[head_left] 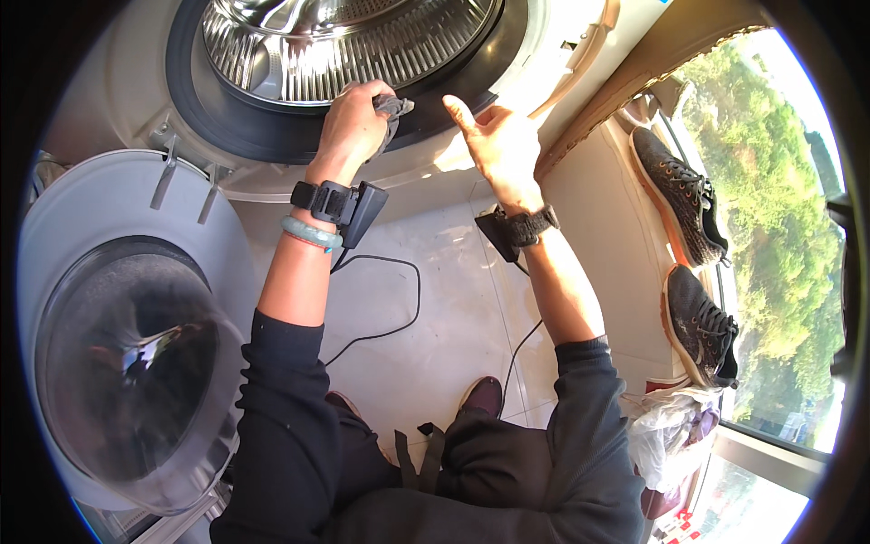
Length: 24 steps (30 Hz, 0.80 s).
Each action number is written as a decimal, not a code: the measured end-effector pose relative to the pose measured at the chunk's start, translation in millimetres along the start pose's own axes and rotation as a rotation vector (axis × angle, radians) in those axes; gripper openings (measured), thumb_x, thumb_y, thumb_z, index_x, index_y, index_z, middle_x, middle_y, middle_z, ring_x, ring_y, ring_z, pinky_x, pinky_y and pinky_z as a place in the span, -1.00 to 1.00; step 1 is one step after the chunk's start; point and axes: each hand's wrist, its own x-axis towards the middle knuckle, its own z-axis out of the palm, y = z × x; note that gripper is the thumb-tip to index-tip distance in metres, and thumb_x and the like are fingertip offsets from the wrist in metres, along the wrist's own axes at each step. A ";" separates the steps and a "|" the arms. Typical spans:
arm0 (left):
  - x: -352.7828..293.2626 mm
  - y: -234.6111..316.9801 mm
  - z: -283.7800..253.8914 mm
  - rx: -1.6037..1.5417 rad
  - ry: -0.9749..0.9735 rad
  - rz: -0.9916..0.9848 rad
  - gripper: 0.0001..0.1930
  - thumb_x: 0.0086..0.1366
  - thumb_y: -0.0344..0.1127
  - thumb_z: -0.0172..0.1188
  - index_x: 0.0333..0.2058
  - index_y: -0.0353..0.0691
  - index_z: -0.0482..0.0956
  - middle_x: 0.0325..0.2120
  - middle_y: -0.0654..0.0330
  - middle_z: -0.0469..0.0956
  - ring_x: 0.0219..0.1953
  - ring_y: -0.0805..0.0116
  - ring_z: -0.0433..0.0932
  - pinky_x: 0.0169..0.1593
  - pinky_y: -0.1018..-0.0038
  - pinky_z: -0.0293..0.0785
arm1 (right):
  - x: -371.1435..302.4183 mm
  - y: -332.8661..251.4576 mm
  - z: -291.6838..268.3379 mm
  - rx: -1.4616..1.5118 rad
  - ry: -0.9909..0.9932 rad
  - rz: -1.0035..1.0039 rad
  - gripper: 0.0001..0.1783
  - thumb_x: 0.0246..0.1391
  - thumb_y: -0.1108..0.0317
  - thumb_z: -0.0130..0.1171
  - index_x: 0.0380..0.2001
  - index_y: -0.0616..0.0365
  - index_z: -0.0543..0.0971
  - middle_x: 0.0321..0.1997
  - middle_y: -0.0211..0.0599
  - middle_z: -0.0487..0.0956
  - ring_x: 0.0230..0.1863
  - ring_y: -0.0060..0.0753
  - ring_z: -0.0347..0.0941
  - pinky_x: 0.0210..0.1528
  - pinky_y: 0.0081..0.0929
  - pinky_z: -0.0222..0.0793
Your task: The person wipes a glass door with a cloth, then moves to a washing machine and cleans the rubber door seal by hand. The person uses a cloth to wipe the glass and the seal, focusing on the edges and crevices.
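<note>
My left hand is closed on a crumpled dark grey cloth, part of which sticks out beside the fingers. It is at the lower rim of the washing machine's round opening, against the dark rubber door seal. To the right, my right hand is near the seal's lower right part, with its thumb stretched up and away from the other fingers. Those fingers are foreshortened and partly hidden; nothing shows in that hand. Beyond both hands lies the shiny ribbed metal drum.
The washer's round door hangs open at the left. On a ledge by the window at the right lie two dark sneakers, with a white plastic bag nearer me. Black cables hang from my wrist devices over the tiled floor.
</note>
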 end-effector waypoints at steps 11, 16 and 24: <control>5.7 -13.6 32.5 -0.203 -0.085 0.215 -0.67 0.15 -0.67 0.02 -0.14 -0.19 0.53 -0.23 0.07 0.58 -0.12 0.04 0.56 -0.03 0.33 0.45 | 5.2 29.1 17.0 0.747 -0.130 -0.110 -0.77 0.20 0.41 0.08 -0.49 0.34 0.52 -0.48 -0.20 0.65 -0.44 -0.51 0.61 -0.32 -0.56 0.52; -32.6 11.1 40.4 -0.152 -0.518 0.327 -0.68 0.05 -0.64 -0.02 -0.26 -0.22 0.60 -0.35 -0.02 0.63 -0.20 -0.04 0.59 -0.13 0.25 0.50 | 9.1 35.4 16.5 0.822 -0.157 -0.167 -0.73 0.16 0.40 0.11 -0.58 0.33 0.44 -0.50 -0.20 0.64 -0.41 -0.51 0.62 -0.31 -0.56 0.51; -27.5 17.7 12.6 -0.207 -0.786 0.283 -0.85 0.11 -0.50 0.18 -0.30 -0.30 0.61 -0.44 0.04 0.63 -0.36 0.22 0.59 -0.20 0.40 0.48 | 13.9 37.1 16.8 0.808 -0.178 -0.150 -0.77 0.16 0.42 0.12 -0.53 0.35 0.52 -0.50 -0.22 0.64 -0.41 -0.52 0.61 -0.29 -0.57 0.51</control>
